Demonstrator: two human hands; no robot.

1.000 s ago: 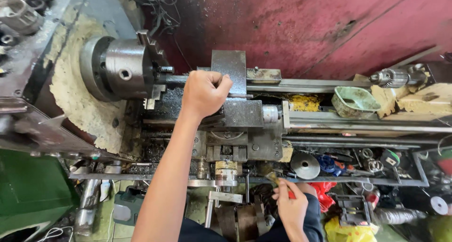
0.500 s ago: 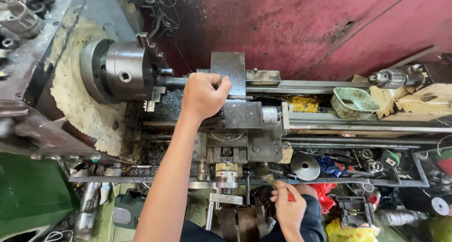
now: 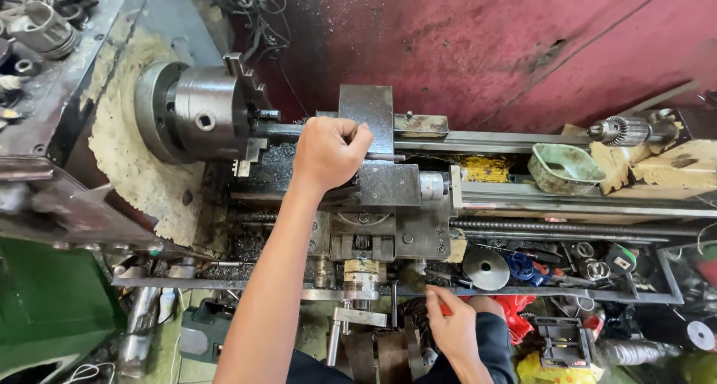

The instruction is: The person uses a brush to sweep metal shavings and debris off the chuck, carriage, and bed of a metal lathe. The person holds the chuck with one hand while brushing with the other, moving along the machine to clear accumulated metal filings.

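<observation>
Two hands on lathe, almost no change

Landmark: tool post block (image 3: 366, 119) at centre of lathe. Left of it, chuck (image 3: 202, 119) sits as before, square key socket facing camera, metal chips below it. Left hand (image 3: 326, 151) just left of block, fist curled shut, knuckles up, touching block's edge; what it grips is hidden, cannot tell. Same place as a second ago. Below block, carriage handle (image 3: 357, 317) unchanged. Right hand (image 3: 450, 326) below and right of block, fingers bent around a small red-handled tool (image 3: 445, 309), now slightly lower and closer to the front rail than before. Far right of block: green dish (image 3: 565, 167), drill chuck (image 3: 620, 130), both unmoved.
</observation>
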